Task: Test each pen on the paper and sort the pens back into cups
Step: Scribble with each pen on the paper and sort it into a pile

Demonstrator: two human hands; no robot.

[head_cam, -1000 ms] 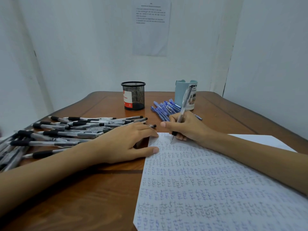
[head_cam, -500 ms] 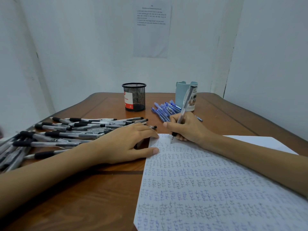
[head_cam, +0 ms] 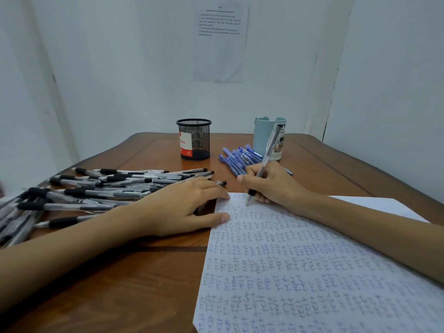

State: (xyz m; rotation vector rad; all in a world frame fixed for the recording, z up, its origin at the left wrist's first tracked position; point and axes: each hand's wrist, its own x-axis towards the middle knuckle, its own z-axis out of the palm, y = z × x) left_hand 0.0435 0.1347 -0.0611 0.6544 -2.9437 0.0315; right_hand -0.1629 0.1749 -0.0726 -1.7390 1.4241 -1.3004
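Pen-testing at a wooden table: the person's right hand pinches a clear-barrelled pen with a black grip, fingers curled round it. The pen's tip touches the top left corner of a sheet of paper filled row on row with the handwritten word "test". The left hand lies flat with fingers loosely straight, holding nothing, its thumb tip and forefinger tip touching the sheet's left edge. At nine o'clock from that hand, a heap of black-grip pens sprawls towards the table's left edge. At twelve o'clock from the left hand stands a black mesh cup with a red-and-white label. At three o'clock from the cup is a pale blue mug. A cluster of blue pens lies just in front of the mug, near the right hand's knuckles. A printed notice hangs on the white wall behind.
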